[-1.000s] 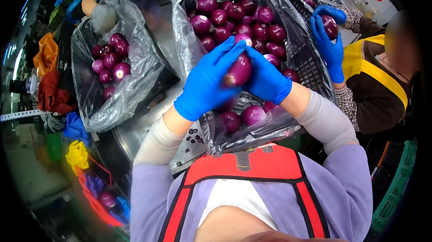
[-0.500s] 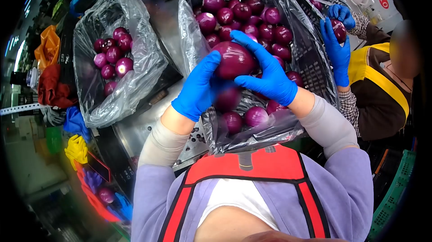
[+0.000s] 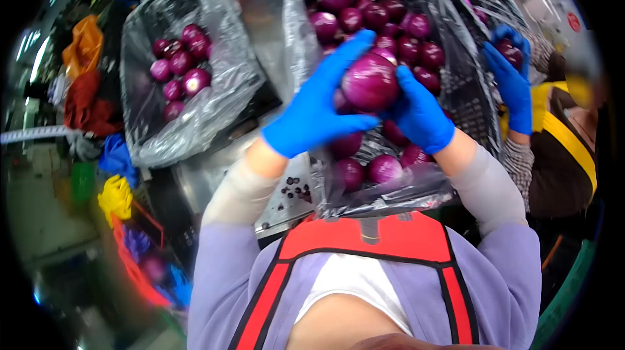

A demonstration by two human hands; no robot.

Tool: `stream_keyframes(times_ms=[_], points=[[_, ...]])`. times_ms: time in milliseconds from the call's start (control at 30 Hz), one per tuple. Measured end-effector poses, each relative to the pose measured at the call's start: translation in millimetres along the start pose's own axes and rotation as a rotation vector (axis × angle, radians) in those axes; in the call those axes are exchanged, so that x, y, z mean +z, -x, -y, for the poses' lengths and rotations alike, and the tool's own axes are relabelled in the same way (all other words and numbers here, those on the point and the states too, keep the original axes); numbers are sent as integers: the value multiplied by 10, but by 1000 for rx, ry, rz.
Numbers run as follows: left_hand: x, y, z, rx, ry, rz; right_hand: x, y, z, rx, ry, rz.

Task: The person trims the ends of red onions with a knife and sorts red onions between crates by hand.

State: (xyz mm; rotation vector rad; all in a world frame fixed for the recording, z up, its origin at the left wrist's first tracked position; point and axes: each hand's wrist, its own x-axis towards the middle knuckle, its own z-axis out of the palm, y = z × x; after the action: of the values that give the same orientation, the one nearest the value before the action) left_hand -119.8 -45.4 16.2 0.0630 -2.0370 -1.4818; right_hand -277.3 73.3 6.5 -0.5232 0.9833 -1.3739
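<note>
A large red onion (image 3: 370,82) is held up between my two blue-gloved hands, above a crate lined with clear plastic (image 3: 296,31). My left hand (image 3: 319,106) is spread at the onion's left side, thumb beneath it and fingers along its upper left. On the right side, the fingers of my right hand (image 3: 420,112) rest against the onion. Several more red onions (image 3: 431,55) fill the crate behind and below my hands, a few of them (image 3: 385,168) at its near end. Part of the crate's contents is hidden by my hands.
A second plastic-lined crate (image 3: 146,116) with several onions (image 3: 182,62) stands at the left. Small dark bits lie on the metal surface (image 3: 280,210). At the right, a co-worker's gloved hands (image 3: 511,80) hold an onion. Yellow gloves (image 3: 115,198) hang at the lower left.
The onion has turned between my hands, and my left hand's fingers have spread along its upper side. The whole scene has shifted right in view. The co-worker's hands still hold an onion.
</note>
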Motion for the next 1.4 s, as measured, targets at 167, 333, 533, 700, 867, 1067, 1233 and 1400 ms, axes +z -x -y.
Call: stream_keyframes(times_ms=[167, 333, 533, 700, 867, 1067, 1233, 1400], points=[[-154, 64, 101, -25, 13, -109, -397, -65, 8, 144, 219, -25], [-1335, 111, 194, -187, -177, -673, -369, -72, 107, 47, 477, -44], [-2967, 900, 904, -665, -874, -803, -448, -171, 8, 34, 657, -39], [-3048, 1031, 1210, -756, -845, -319, -893, -377, -311, -32, 811, -22], [-3090, 811, 1583, -876, -1027, 150, -1136, -455, -555, -247, 1519, 9], [-2941, 753, 1637, -969, -1030, 215, -567, -387, -655, -331, 1563, 414], [-3031, 942, 1876, -810, -887, 85, -324, -245, -846, -130, 1736, 372], [-2827, 725, 1414, -915, -1084, 2, -356, -314, -900, -64, 1671, 342]])
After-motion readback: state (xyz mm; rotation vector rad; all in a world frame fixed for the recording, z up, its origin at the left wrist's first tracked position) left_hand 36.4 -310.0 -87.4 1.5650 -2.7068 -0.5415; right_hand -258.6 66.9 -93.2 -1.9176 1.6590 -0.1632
